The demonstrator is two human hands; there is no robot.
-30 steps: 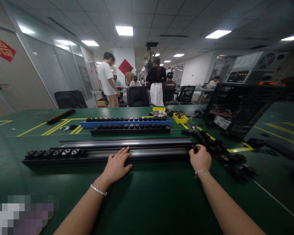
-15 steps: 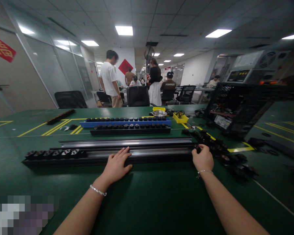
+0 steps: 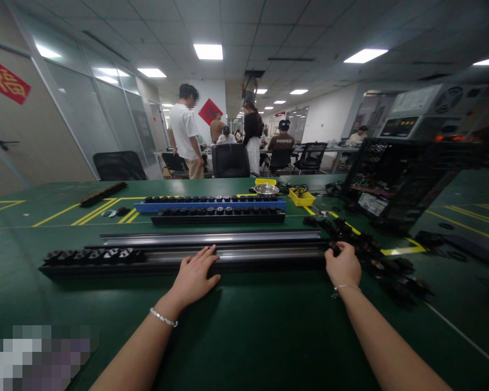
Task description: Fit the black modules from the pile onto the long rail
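Note:
A long black rail (image 3: 261,258) lies across the green table (image 3: 244,331) in front of me, with several black sockets (image 3: 89,254) seated at its left end. My left hand (image 3: 194,274) rests flat on the middle of the rail, fingers stretched out. My right hand (image 3: 343,266) sits at the rail's right end, fingers curled around a small black socket (image 3: 334,247). A loose pile of black sockets (image 3: 375,255) spreads out just to the right of that hand.
Behind the rail lie a silver-edged rail (image 3: 212,237), a black rail of sockets (image 3: 218,216) and a blue one (image 3: 209,204). A yellow tray (image 3: 300,196) and metal bowl (image 3: 265,189) stand further back. A black crate (image 3: 395,179) sits right. Several people stand or sit beyond.
My right hand has shifted a little to the right, away from the rail end toward the socket pile. My left hand has stayed put. The people at the back have moved slightly.

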